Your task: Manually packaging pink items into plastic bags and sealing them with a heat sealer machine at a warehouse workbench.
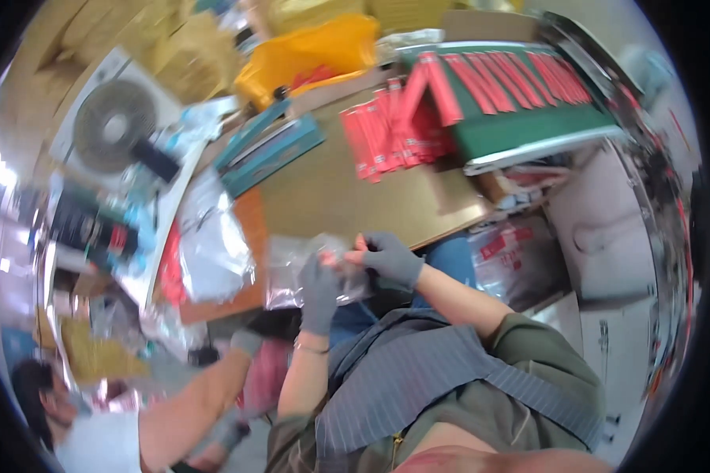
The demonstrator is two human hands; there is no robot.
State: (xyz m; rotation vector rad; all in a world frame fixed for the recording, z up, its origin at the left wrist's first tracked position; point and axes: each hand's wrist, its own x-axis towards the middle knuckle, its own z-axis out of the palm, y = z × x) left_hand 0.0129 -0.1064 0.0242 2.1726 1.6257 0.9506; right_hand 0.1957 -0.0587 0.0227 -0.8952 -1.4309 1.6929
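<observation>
My left hand (319,293) and my right hand (390,261), both in grey gloves with bare fingertips, meet at the table's near edge. Between and around them lies a clear plastic bag (284,276). The left fingertips are pinched on its film. My right thumb and fingers are bent close together at the bag's right side and seem to grip it too; blur hides the exact hold. Beyond my hands, a pile of flat red packets (367,138) rests on the brown tabletop (315,185).
More red strips (489,83) lie in rows on a green board (521,134). Further left stand a teal box (272,154), a yellow bin (308,55) and a fan (114,122). Clear bags (213,236) are stacked on the left. A co-worker's arm (189,402) reaches in at lower left.
</observation>
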